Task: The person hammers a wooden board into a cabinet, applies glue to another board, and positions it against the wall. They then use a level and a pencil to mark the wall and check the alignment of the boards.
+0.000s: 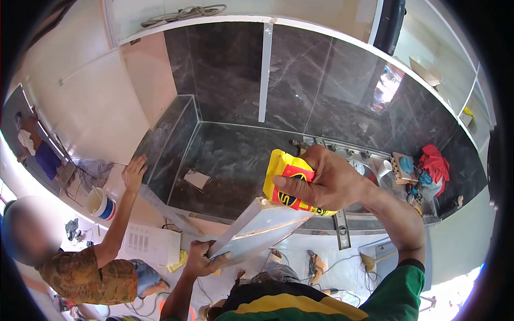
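My right hand (pixel 334 179) is wrapped round a yellow and red container (pixel 289 176), thumb across its front. The container is tilted over the upper end of a long pale panel (pixel 267 222), which has a brownish streak along its face. Lower left, my left hand (pixel 206 258) grips the panel's near lower edge, with the thumb on its face. Both hands are in front of a dark marbled counter (pixel 235 144).
A co-worker (pixel 91 273) at left rests a hand on the dark ledge (pixel 160 128). Nearby stands a white bucket (pixel 100 204). A level (pixel 342 230), red cloth (pixel 433 163) and tools are at right. Cables and sandals lie on the floor below.
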Tool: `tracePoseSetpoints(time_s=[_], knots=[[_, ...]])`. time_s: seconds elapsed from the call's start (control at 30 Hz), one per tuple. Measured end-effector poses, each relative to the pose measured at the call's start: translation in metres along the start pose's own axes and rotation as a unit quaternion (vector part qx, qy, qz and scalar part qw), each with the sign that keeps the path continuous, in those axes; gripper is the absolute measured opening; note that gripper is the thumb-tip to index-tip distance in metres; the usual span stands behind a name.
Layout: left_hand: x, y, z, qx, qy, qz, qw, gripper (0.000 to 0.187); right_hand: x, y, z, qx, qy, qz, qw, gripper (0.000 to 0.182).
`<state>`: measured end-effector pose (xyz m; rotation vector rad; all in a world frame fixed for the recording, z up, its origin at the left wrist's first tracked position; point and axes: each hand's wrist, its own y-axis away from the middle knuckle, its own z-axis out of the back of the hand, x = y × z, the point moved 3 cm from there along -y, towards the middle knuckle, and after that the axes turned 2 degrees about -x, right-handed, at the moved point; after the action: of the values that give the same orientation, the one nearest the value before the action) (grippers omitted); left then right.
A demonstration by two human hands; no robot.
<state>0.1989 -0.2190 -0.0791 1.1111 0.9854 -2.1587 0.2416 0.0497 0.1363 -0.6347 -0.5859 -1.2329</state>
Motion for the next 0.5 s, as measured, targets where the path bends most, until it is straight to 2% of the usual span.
tracePoseSetpoints(time_s=[0.5], knots=[[0.011,0.001,0.002,0.011,0.0,0.014,1.0,0.032,-0.014,0.006,-0.001,0.002,0.001,-0.021,1.0,0.037]])
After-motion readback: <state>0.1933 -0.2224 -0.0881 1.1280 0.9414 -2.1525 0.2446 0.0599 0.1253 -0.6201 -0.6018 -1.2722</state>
